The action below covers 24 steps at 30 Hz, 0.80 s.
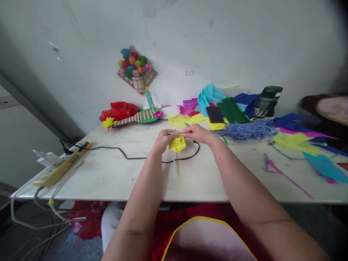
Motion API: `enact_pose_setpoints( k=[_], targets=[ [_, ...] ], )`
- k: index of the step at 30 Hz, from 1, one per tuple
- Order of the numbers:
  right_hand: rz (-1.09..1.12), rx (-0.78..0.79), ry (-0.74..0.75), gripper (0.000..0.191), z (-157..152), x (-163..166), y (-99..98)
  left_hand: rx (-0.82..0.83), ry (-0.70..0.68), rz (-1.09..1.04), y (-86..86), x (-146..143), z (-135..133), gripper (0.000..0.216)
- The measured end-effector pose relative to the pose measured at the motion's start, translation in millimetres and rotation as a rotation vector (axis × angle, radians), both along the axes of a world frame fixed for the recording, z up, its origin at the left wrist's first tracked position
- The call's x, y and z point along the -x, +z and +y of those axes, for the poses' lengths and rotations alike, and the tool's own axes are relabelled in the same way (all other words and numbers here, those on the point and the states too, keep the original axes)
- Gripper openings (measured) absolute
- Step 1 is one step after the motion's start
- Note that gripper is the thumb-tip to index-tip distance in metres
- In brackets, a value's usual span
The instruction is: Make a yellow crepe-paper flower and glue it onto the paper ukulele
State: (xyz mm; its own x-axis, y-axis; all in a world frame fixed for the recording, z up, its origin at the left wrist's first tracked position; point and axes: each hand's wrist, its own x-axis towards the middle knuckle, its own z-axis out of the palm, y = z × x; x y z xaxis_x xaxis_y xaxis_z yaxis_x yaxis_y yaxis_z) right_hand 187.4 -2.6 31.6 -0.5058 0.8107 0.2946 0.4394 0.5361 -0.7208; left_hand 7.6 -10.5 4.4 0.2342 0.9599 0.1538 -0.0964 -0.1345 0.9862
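Yellow paper flower (177,144), raised above the counter (95,177) in front of the person.
Left grip (163,137) pinches the flower at its upper edge; right grip (197,133) has fingertips at the same edge, cannot tell whether clasping paper. Black cable (136,158) curves across the counter. Dark phone (214,114) lies beyond the right grip, near the blue-violet string bundle (244,129).

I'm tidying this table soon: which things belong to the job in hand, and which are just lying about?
Likely for the job:
yellow paper flower, between left hand and right hand
yellow paper sheets, matching in colour

Probably just lying about:
smartphone
power strip
black cable
red plastic bag
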Motion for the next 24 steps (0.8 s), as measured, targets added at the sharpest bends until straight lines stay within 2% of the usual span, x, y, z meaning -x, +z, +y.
enact_pose_setpoints(
  k=[7,11,15,24],
  targets=[
    [-0.066,-0.171,-0.010,0.019,4.1,-1.8,-2.0,0.013,0.000,0.017,-1.3,-1.0,2.0,0.027],
    [-0.090,-0.238,-0.070,0.019,6.0,0.5,-3.9,0.036,0.056,-0.044,-3.9,-1.5,5.6,0.031],
    [-0.117,-0.280,-0.104,0.018,5.4,3.6,-4.2,0.094,0.089,-0.110,-5.4,-1.8,8.2,0.032],
    [-0.176,-0.323,-0.167,0.018,6.3,5.2,-4.7,0.144,0.090,-0.093,-6.1,-0.5,8.9,0.031]
  ],
)
